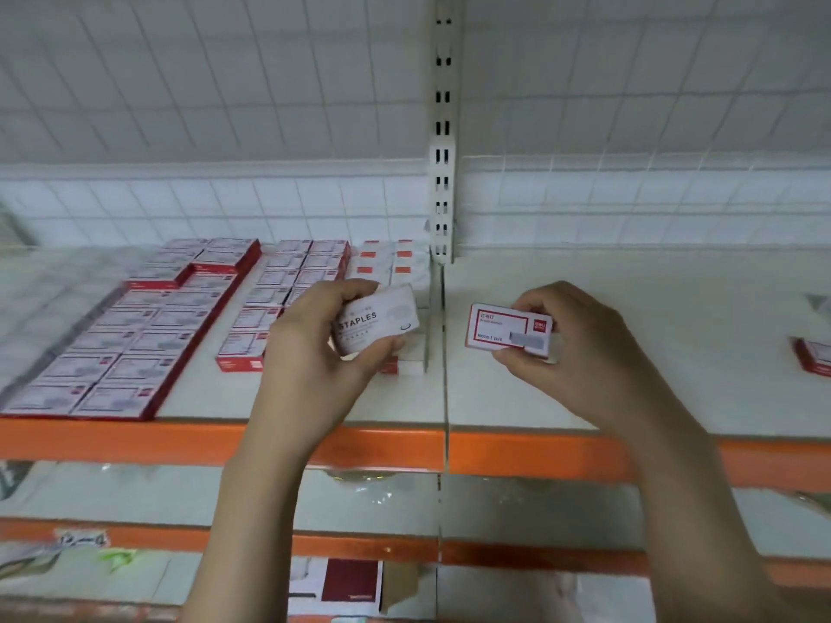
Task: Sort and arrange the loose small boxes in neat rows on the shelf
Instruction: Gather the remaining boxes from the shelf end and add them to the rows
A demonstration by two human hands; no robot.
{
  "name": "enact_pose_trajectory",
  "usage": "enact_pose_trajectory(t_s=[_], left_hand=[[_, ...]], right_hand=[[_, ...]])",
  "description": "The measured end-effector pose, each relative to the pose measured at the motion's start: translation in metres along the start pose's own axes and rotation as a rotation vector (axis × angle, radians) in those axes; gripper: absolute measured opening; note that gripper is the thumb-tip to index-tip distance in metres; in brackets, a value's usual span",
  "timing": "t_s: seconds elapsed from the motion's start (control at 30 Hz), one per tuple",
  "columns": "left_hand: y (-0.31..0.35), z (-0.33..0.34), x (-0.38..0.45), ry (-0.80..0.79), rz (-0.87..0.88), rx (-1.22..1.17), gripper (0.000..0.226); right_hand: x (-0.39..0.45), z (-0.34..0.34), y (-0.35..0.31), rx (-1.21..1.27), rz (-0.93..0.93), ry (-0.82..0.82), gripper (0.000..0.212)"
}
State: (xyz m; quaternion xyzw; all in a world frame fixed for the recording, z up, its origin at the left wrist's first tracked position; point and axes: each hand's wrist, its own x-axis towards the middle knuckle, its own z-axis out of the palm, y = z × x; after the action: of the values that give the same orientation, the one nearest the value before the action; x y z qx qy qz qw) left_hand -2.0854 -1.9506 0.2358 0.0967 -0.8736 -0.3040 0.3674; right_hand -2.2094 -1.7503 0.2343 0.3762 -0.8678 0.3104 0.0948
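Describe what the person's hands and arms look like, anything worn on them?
Both the left hand and the right hand are bare, with no gloves, and no rings or watch showing. The forearms are uncovered down to the bottom edge of the picture; no sleeve shows. Fingernails look short and plain.

boxes [508, 329]: matt card (printed) | shelf [584, 281]: smooth painted metal | upright [443, 128]: slotted metal

Two hands show, the left hand [314, 339] holding one white box marked STAPLES [377, 323] and the right hand [580, 348] one red-bordered box [506, 328]. On the shelf [629, 308] three blocks of boxes lie in double rows, and a single loose box [814, 355] sits at the far right edge.
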Motion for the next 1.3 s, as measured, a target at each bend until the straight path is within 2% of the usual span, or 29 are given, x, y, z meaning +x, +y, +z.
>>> enact_pose_trajectory(t_s=[0.23,0.4,0.5,0.67,0.83,1.07,1.3], left_hand=[[-0.062,-0.061,0.009,-0.059,0.038,0.123,0.039],[-0.093,-0.082,0.005,-0.094,0.010,0.288,0.051],[-0.108,-0.093,0.004,-0.092,-0.023,0.343,0.049],[-0.113,-0.105,0.005,-0.046,-0.078,0.331,0.044],[-0.116,-0.099,0.007,-0.081,-0.100,0.282,0.057],[-0.146,-0.096,0.021,-0.126,-0.027,0.214,0.062],[-0.204,-0.142,0.047,-0.133,0.049,0.293,0.049]], right_hand=[[0.025,0.046,-0.068,-0.009,-0.002,-0.059,0.036],[0.043,0.063,-0.089,-0.019,-0.013,-0.101,0.045],[0.053,0.070,-0.096,-0.016,-0.044,-0.111,0.048],[0.068,0.079,-0.101,0.014,-0.114,-0.105,0.043],[0.072,0.087,-0.099,0.008,-0.133,-0.141,0.046],[0.086,0.103,-0.100,-0.067,-0.092,-0.181,0.050],[0.116,0.149,-0.141,-0.137,-0.038,-0.171,0.054]])
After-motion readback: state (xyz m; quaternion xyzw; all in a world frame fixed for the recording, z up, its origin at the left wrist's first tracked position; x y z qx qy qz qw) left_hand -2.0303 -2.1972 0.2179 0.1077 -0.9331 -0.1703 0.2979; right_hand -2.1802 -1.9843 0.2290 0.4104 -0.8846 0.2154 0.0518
